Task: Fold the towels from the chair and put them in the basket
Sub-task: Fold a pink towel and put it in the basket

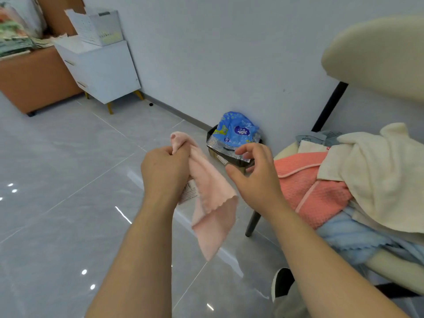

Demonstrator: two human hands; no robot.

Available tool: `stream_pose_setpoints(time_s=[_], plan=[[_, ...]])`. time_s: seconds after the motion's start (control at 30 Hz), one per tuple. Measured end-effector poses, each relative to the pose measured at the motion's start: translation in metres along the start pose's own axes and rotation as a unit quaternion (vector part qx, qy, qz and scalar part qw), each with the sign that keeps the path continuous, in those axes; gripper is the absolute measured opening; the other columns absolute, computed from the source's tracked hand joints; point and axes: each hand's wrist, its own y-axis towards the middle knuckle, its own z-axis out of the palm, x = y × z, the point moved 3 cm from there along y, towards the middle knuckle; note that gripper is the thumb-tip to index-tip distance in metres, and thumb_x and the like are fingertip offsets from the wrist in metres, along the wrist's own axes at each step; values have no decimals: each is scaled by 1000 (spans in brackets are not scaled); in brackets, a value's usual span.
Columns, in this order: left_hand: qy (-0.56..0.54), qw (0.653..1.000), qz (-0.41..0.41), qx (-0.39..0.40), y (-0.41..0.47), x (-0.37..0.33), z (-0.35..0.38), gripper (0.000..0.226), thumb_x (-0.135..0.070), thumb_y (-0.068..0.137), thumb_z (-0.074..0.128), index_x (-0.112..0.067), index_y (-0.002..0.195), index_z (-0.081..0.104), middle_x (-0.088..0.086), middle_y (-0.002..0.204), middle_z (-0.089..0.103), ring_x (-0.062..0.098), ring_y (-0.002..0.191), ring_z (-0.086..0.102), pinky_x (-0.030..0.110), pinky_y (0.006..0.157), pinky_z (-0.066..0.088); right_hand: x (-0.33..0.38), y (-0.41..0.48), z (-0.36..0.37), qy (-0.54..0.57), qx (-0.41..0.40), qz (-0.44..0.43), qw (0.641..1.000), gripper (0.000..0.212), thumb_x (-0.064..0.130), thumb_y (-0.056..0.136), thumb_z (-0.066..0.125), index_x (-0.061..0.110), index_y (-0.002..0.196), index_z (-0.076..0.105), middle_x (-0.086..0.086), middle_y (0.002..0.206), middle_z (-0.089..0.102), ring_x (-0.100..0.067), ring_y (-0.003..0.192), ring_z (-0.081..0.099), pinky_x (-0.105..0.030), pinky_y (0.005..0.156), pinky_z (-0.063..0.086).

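Pink towel (211, 203) gripped in left hand (164, 173), right hand (254, 177) beside (fingers loose)

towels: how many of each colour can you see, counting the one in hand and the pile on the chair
light pink towel: 1, held in the left hand
coral towel: 1, on the chair
cream towel: 1, on the chair
light blue towel: 1, on the chair
total: 4 told apart; the pile may hide more

Towels (367, 175) piled on chair (378, 53) at right, cabinet (103, 70) far left
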Motion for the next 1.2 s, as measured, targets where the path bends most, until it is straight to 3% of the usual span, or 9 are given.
stream_pose_setpoints(time_s=[0.1, 0.27, 0.37, 0.5, 0.6, 0.7, 0.83, 1.0, 1.2], plan=[[-42, 999, -28, -19, -2, -3, 2, 42, -42, 85, 62, -2, 75, 60, 13, 69, 63, 32, 68, 63, 43, 64, 51, 14, -6, -2, 130, 133, 30, 982, 26, 39, 83, 71, 24, 103, 62, 10, 102, 65, -8, 92, 63, -36, 79, 53], [-130, 986, -98, -26, 0, -3, 8, 24, -36, 94, 62, -17, 80, 65, 17, 97, 73, 33, 91, 72, 52, 85, 58, 9, -14, 6, 50, 259, 12, 965, 82, 41, 68, 88, 44, 137, 45, 20, 124, 60, -2, 113, 59, -23, 91, 48], [-146, 985, -93, -24, 3, -3, 13, 26, -38, 94, 61, -16, 80, 66, 17, 96, 73, 33, 90, 73, 53, 84, 59, 5, -8, 9, 21, 205, -40, 978, 63, 38, 79, 77, 41, 136, 52, 18, 119, 63, -5, 103, 62, -18, 85, 48], [-143, 984, -103, -12, 7, -1, 19, 29, -43, 96, 58, -19, 84, 66, 13, 98, 73, 30, 89, 72, 43, 73, 61, 8, -3, 8, 42, 140, -82, 986, 17, 29, 90, 63, 22, 101, 73, 3, 86, 69, -16, 79, 63, -40, 71, 53], [-116, 986, -120, 8, 7, 0, 22, 34, -53, 96, 53, -22, 87, 64, 7, 103, 70, 25, 94, 69, 36, 78, 58, 11, -1, 5, 182, 134, 69, 972, 23, 30, 97, 59, 17, 84, 72, -2, 76, 68, -8, 66, 62, -30, 59, 54], [-72, 986, -145, 35, 5, 0, 23, 58, -70, 90, 47, -17, 106, 65, 8, 111, 67, 30, 102, 66, 36, 81, 52, -2, 7, 3, 194, 60, 171, 964, 35, 44, 100, 51, 17, 88, 72, 5, 79, 66, -6, 74, 57, -34, 72, 51], [-83, 983, -157, 38, 3, -3, 23, 29, -46, 93, 48, -23, 92, 65, 9, 107, 67, 29, 89, 63, 33, 65, 46, -16, 16, -9, 145, -58, 166, 974, 44, 34, 97, 64, 22, 55, 59, 15, 51, 34, -4, 50, 27, -24, 49, 26], [-43, 996, -83, 4, 4, 1, 18, 25, -33, 96, 53, -10, 92, 62, 7, 91, 64, 27, 81, 59, 37, 68, 47, -26, 22, -14, 139, -133, 157, 969, 33, 41, 96, 63, 12, 83, 70, -10, 66, 65, -7, 60, 47, -30, 59, 38], [-48, 997, -55, 34, 3, 4, 14, 5, -14, 93, 66, -15, 94, 71, 10, 93, 73, 23, 81, 70, 38, 73, 59, -32, 28, -16, 66, -180, 169, 967, 38, 36, 101, 53, 20, 67, 56, 10, 60, 52, -8, 57, 44, -31, 60, 36]])
